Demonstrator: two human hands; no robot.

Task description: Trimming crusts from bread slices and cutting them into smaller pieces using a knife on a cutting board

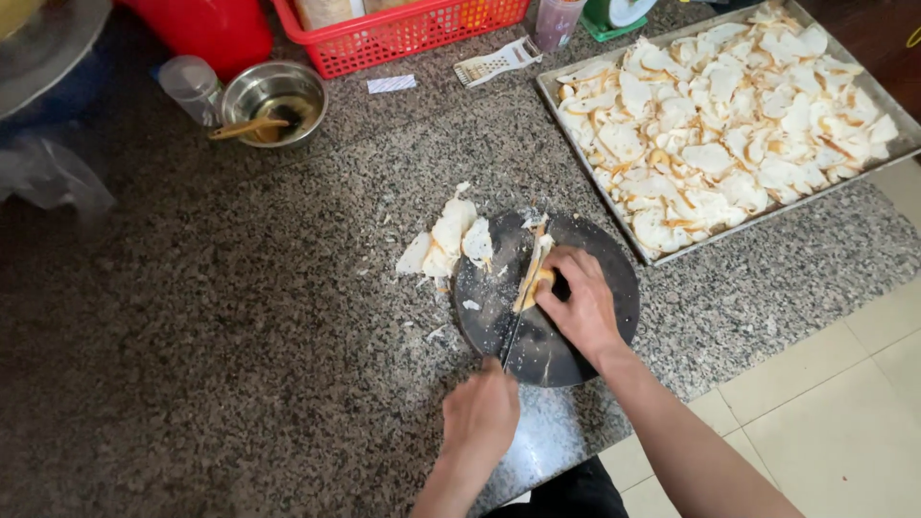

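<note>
Speckled granite counter (240,317) | round dark board (614,288) | left hand (480,417) knife (513,338) | right hand (580,302) bread (534,278)

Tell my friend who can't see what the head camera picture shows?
A left hand slices bread with a knife on a round dark board while the right hand steadies it. A tray of slices sits nearby.

Soft, even daylight fills the scene, brightest at the right, where the pale slices in the tray (576,96) come close to washing out. The granite table (240,317) darkens toward its left edge (no hard shadows anywhere). A dull sheen shows at its near edge. Far corners look slightly soft and stretched.
</note>
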